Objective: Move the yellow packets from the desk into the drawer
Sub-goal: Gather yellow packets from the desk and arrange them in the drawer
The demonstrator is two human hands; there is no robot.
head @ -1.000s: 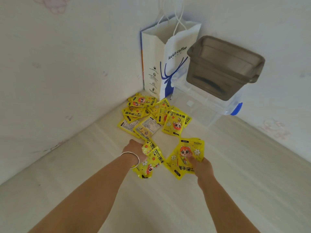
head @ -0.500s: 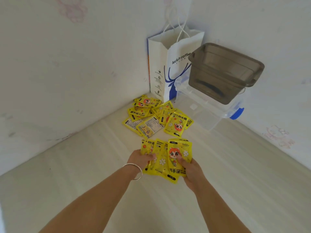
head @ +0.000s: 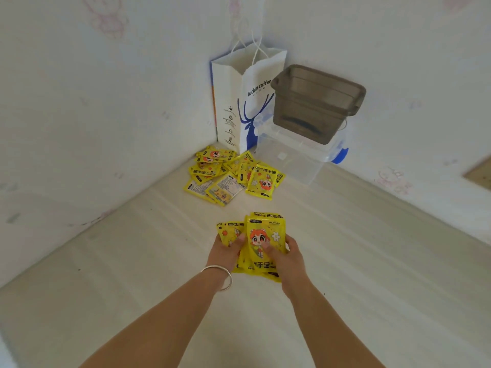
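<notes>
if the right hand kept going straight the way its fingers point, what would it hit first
Probably the loose pile of yellow packets near the corner. The right hand, gripping the held packets, points up-desk over bare desk; depth is unclear.

Over at twelve o'clock a white paper bag (head: 255, 102) stands upright in the corner, with a smoky grey tub (head: 316, 102) stacked atop a clear lidded box (head: 295, 158) just beside it.

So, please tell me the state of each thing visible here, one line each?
Left hand: grips held stack.
Right hand: grips same stack.
Held stack of yellow packets: gathered, between both hands.
Loose yellow packets: scattered on desk.
White paper bag: upright, open.
Grey plastic tub: atop clear box.
</notes>
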